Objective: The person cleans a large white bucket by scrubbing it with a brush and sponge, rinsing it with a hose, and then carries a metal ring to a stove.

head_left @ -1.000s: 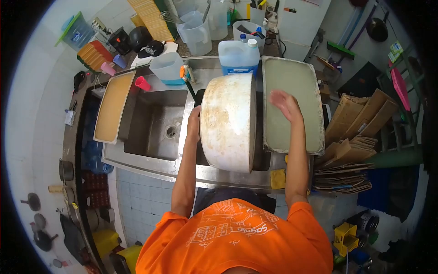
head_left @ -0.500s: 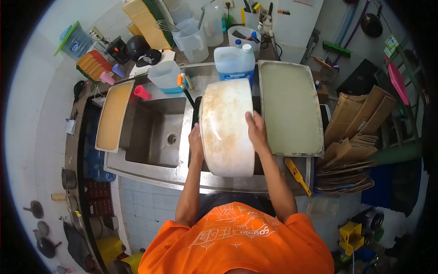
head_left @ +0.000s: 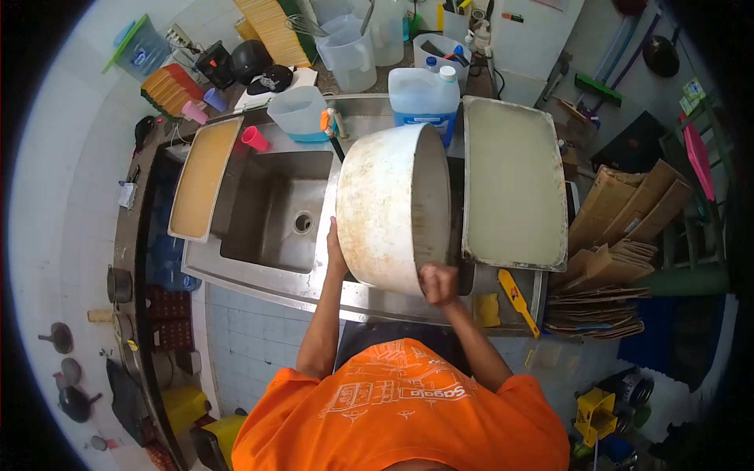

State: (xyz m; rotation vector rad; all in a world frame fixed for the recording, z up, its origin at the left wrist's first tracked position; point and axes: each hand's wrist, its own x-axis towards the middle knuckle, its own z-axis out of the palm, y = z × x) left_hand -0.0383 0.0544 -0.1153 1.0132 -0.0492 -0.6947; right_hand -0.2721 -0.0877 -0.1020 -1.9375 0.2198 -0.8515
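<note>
A large, stained whitish metal pot (head_left: 378,208) is tipped on its side above the right-hand sink basin, its opening turned to the right. My left hand (head_left: 336,250) presses against the pot's base side at the lower left, its fingers partly hidden behind it. With fingers curled, my right hand (head_left: 438,284) grips the rim at the lower right. Brownish marks run over the pot's outer wall, and part of the inside shows. A yellow sponge (head_left: 488,310) and a yellow-handled brush (head_left: 518,302) lie on the sink edge right of my right hand.
Left of the pot is a steel sink basin (head_left: 276,212) with a drain. A tray of pale green liquid (head_left: 514,184) stands at right, an orange-toned tray (head_left: 206,179) at left. Behind are a faucet (head_left: 333,129), a blue-liquid jug (head_left: 424,102) and a plastic container (head_left: 297,111).
The pot has turned so that its opening now shows on the right. My right hand has moved down along the rim and curled round it. The yellow sponge has come into view.
</note>
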